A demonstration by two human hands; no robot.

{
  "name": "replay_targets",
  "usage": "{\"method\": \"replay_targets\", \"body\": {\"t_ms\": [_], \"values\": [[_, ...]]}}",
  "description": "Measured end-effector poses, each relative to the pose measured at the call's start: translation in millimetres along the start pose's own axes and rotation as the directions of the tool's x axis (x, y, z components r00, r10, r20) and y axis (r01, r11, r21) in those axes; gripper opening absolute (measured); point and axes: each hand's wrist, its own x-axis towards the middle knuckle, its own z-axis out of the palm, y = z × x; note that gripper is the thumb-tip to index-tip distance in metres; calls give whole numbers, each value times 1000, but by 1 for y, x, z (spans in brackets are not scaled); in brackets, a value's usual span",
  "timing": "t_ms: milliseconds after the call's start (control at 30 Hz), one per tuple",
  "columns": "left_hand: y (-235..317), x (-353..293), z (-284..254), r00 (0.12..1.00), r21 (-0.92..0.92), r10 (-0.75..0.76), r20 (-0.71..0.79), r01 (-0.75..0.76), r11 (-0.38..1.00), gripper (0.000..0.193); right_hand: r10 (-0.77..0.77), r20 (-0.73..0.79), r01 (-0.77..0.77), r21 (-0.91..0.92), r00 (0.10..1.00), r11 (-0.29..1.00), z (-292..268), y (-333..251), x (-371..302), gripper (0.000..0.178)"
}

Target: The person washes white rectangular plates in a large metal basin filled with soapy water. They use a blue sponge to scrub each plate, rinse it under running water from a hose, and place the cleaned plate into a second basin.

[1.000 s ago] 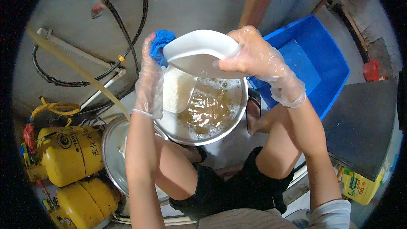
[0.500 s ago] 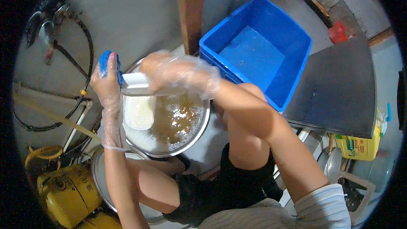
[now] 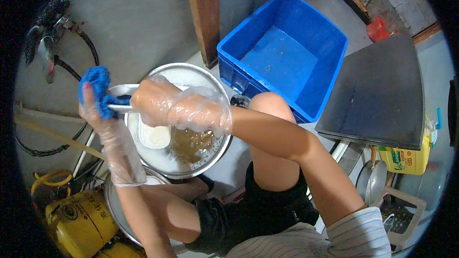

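Observation:
A blue cloth (image 3: 97, 86) is bunched in my left hand (image 3: 90, 110), whose fingers wrap round it. My right hand (image 3: 160, 100) grips a white plastic piece (image 3: 123, 90), perhaps a small tray; its far side is hidden behind my fingers. Part of the cloth reaches into this piece, against its inner face. Both hands wear clear plastic gloves. Beneath them stands a round metal basin (image 3: 221, 149) of murky, foamy water (image 3: 193, 150). A white rounded container (image 3: 155, 136) sits in the water, partly covered by my right hand.
Right of the basin stands a large blue crate (image 3: 287, 57), with a dark board (image 3: 375, 95) beyond it. A second metal basin (image 3: 114, 205) is by my left leg, near yellow jugs (image 3: 81, 220). A tap (image 3: 48, 48) with black hoses is on the left wall.
Both hands have moved left with the cloth and the white piece. The cloth now shows more and reaches inside the piece. The view has shifted slightly.

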Motion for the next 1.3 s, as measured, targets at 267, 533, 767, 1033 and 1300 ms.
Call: {"method": "replay_targets", "body": {"t_ms": [267, 533, 767, 1033, 1300], "values": [[-45, 25, -55, 955, -333, -296, 20, 285, 899, 43, -267, -90, 264, -46, 960, 964, -2, 3, -20, 8], [-14, 6, 0, 961, -150, -225, -164, 201, 968, 46, -151, -19, 149, -70, 988, 986, -4, 8, -19, 14], [-5, -13, 18, 993, 78, -5, -115, 14, 997, 26, 302, 125, -317, 125, 945, 940, -6, -9, -8, 18], [3, -30, 25, 966, 235, 216, 140, -245, 941, 26, 258, -50, -230, 315, 965, 921, 8, -15, -2, 16], [1, 3, 6, 986, -180, -136, 95, 151, 972, 41, 138, 51, -147, 350, 989, 925, -36, -20, -19, 28]]}}
